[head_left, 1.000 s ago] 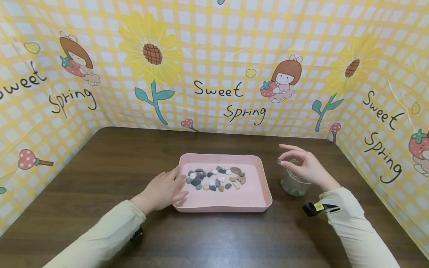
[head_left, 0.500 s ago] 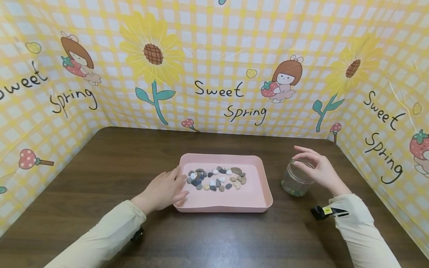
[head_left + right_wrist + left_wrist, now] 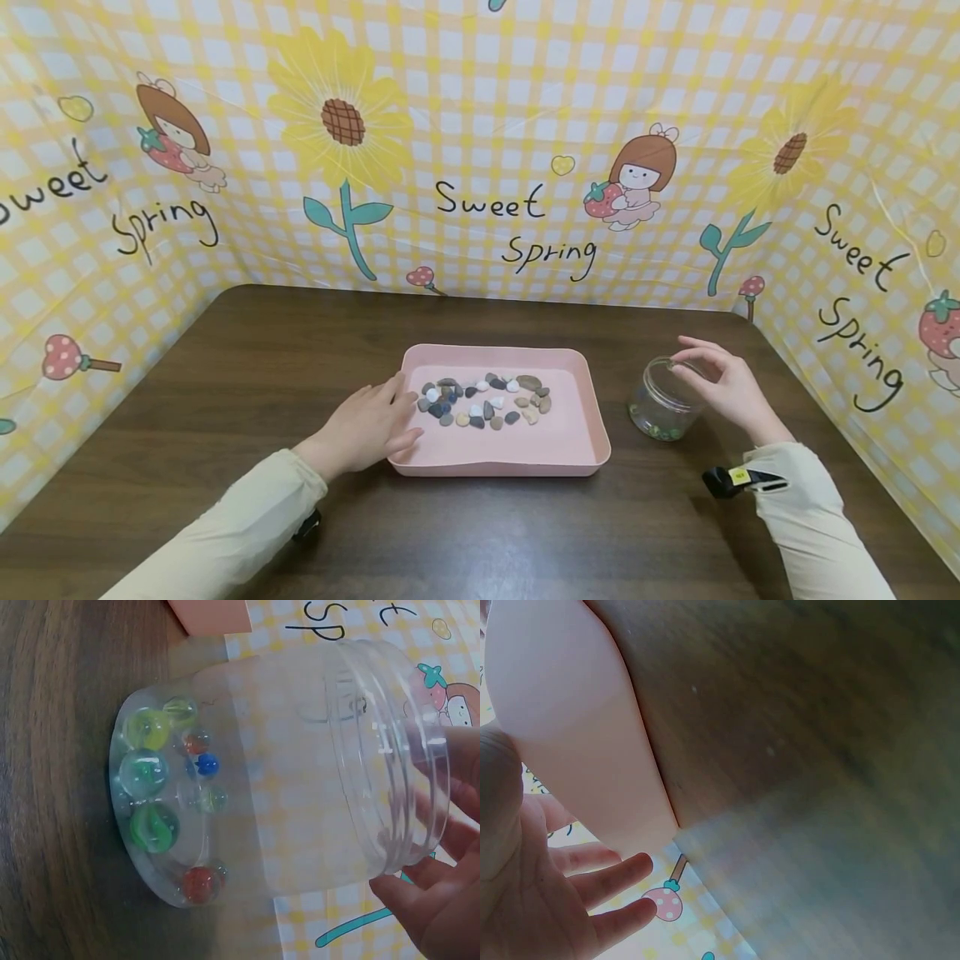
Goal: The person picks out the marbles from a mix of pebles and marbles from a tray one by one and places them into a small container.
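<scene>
See clear jar [image 3: 663, 400] upright on dark wood table [image 3: 375, 542], at 3 o'clock of pink tray [image 3: 577, 433], near it but apart. Find R hand [image 3: 731, 392] at approx 2 o'clock of jar, thumb & fingers reaching in to jar's mouth, narrow gap at tips; can't tell if pinching a small thing there or touching rim, too tiny & hazy thru plastic. In R wrist view, w/ jar lying sideways in shot, note loose marbles [image 3: 154, 827] on jar's base: yellow nr 12 o'clock of base, blue nr 2, red nr 5, green nr 7. Find L hand [image 3: 363, 427] at tray's 9 o'clock wall, palm down, fingers relaxed & spread wide, thumb well apart from them, tips lapping over rim; can't tell how firmly pressed. Inside tray, see pebbles [image 3: 487, 410] spread from 9 o'clock across middle to approx 2: dark bluish ones bunched at 9, mix of white & grey thru centre, tan & brown mostly toward 2 & 3. Also note pale sleeves [image 3: 217, 525] on both arms, coming in from 7 & 5 o'clock, plus black strap [image 3: 720, 482] w/ yellow label at R wrist. Round table from 9 thru 12 to 3 o'clock, see yellow check cloth [image 3: 480, 100] w/ sunflowers, strawberries & "Sweet Spring" lettering.
</scene>
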`<state>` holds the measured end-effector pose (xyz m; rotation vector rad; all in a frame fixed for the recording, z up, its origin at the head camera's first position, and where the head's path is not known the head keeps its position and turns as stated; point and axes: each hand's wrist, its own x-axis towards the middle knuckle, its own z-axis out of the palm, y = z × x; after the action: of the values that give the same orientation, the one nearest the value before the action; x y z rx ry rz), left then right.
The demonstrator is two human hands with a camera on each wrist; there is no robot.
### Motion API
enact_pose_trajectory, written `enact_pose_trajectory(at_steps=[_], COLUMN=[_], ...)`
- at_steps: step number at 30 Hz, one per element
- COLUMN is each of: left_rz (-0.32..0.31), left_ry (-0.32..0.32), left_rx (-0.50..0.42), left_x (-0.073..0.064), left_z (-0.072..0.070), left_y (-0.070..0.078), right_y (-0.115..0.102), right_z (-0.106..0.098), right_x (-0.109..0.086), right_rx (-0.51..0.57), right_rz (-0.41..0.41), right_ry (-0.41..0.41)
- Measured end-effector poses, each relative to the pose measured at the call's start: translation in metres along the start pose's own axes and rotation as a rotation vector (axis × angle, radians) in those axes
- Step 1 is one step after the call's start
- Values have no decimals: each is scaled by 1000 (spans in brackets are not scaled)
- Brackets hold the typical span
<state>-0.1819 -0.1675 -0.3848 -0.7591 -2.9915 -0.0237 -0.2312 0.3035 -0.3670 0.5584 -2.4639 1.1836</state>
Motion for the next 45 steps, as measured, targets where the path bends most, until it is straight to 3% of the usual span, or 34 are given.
enact_pose_trajectory(at_steps=[12,23,34,45], left_rz=[4,-2,-15,-15], left_ry=[6,-1,-24,-26], left_rx=[-4,0,-14,-15], left_x=[-1,-1,0,1], left_z=[1,0,-2,-1], left_y=[0,0,1,1], right_y=[5,-1,-35,-79], right_z=[-3,-5,1,34], right_x=[-1,0,19,44], right_rx=[-156,-162,-133,41], right_rz=[148,175,88,18], right_ry=[-12,25,3,-141])
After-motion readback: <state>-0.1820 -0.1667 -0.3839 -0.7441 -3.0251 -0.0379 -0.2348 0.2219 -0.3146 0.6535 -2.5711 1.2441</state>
